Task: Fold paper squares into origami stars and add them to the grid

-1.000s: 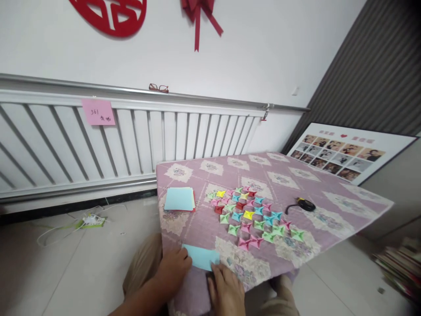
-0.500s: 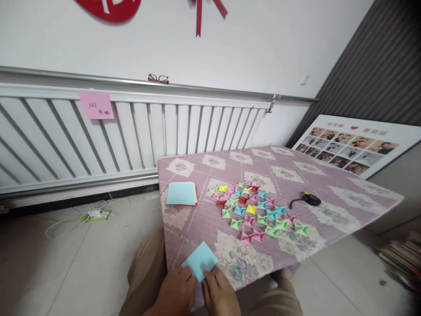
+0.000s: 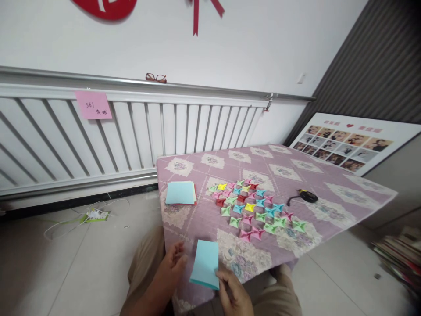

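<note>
A light-blue sheet of paper (image 3: 205, 262), with a fold showing along its near edge, is at the front edge of the table. My right hand (image 3: 234, 290) pinches its lower right side between thumb and fingers. To the left of the paper, my left hand (image 3: 174, 263) is apart from it, fingers loosely curled with a gap to the thumb and nothing in them. A stack of coloured paper (image 3: 180, 193), light blue on top with red beneath, lies at the table's left. Several small folded paper pieces (image 3: 250, 207) in pink, green, blue, yellow and red sit in the middle.
The table wears a purple floral tablecloth (image 3: 204, 219). A black cord coil (image 3: 308, 196) lies to the right. Behind stand a white radiator (image 3: 197, 125) with glasses (image 3: 155, 78) above it and a photo board (image 3: 342, 140). A power strip (image 3: 95, 216) with cables is on the floor.
The blue paper has turned from a diamond position to nearly upright. My left hand has let go and moved left, while my right hand has shifted to the paper's right side.
</note>
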The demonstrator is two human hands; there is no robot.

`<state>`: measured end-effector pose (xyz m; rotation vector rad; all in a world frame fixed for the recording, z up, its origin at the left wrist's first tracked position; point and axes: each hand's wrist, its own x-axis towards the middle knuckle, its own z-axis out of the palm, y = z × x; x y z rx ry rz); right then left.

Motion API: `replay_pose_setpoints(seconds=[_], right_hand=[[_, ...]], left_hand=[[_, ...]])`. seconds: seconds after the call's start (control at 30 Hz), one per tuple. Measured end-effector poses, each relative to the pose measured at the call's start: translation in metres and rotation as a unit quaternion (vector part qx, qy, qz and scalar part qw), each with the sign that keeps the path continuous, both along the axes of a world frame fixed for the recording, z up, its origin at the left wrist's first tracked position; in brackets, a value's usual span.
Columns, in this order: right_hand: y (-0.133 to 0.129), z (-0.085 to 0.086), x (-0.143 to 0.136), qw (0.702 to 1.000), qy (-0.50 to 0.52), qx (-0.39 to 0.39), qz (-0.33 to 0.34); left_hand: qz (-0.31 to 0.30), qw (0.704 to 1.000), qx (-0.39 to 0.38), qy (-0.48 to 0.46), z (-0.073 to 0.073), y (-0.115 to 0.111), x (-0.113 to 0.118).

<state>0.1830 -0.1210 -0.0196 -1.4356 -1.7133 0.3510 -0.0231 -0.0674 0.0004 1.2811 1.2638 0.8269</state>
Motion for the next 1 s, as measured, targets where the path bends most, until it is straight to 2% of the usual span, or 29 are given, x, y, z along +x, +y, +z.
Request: replay_pose_setpoints(seconds=[0.1, 0.17, 0.23, 0.33, 0.43, 0.5, 0.6, 0.7, 0.77, 0.83, 1.0], right_hand=[[-0.006, 0.007, 0.000, 1.000, 0.025, -0.004, 0.010], [-0.010, 0.011, 0.000, 0.999, 0.043, -0.004, 0.007], [-0.012, 0.015, 0.001, 0.998, 0.056, -0.004, 0.000], [-0.014, 0.019, 0.004, 0.998, 0.066, -0.004, -0.010], [-0.016, 0.025, 0.004, 0.997, 0.071, -0.004, 0.003], [-0.016, 0.030, 0.002, 0.997, 0.078, -0.008, 0.024], [-0.015, 0.040, -0.003, 0.994, 0.103, -0.014, 0.046], [-0.015, 0.046, -0.009, 0.988, 0.145, -0.034, 0.048], [-0.015, 0.046, -0.011, 0.982, 0.173, -0.058, 0.047], [-0.015, 0.041, -0.014, 0.977, 0.195, -0.073, 0.039], [-0.008, 0.026, -0.019, 0.978, 0.194, -0.080, -0.017]], left_hand=[[-0.034, 0.986, -0.053, -0.152, 0.012, 0.000, 0.006], [-0.051, 0.979, -0.065, -0.187, 0.018, -0.003, 0.008], [-0.067, 0.981, -0.070, -0.167, 0.017, -0.005, 0.009], [-0.098, 0.984, -0.061, -0.133, 0.005, -0.008, 0.009], [-0.130, 0.980, -0.042, -0.148, -0.002, -0.012, 0.012], [-0.125, 0.980, -0.006, -0.152, 0.002, -0.015, 0.014], [-0.121, 0.982, 0.060, -0.128, 0.019, -0.018, 0.015], [-0.163, 0.973, 0.096, -0.131, 0.035, -0.020, 0.014], [-0.177, 0.971, 0.096, -0.125, 0.040, -0.021, 0.013], [-0.165, 0.976, 0.087, -0.109, 0.038, -0.020, 0.012], [-0.115, 0.989, 0.080, -0.040, 0.022, -0.010, 0.013]])
